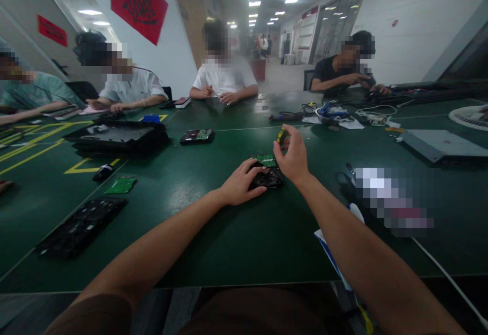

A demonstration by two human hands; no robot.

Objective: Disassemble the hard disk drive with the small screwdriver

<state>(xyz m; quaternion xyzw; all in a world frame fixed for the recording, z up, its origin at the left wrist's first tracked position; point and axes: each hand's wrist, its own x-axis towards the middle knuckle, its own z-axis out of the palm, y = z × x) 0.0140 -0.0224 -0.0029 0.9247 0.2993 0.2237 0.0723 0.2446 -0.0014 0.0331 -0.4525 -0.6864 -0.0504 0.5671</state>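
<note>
My left hand rests on a hard drive, its thumb along the near edge and its fingers bent over the top, holding it against the table. A green circuit board shows at the drive's far side; the hand hides the left part. My right hand is closed around a yellow-and-black screwdriver, raised just right of the drive. The screwdriver's tip is too small to make out, so I cannot tell whether it touches the drive. Another hard drive with a green board lies farther back on the left.
On the left of the green table are a black plastic casing, a loose circuit board and a black panel. Cables and a grey metal box lie to the right. Several people sit across the table.
</note>
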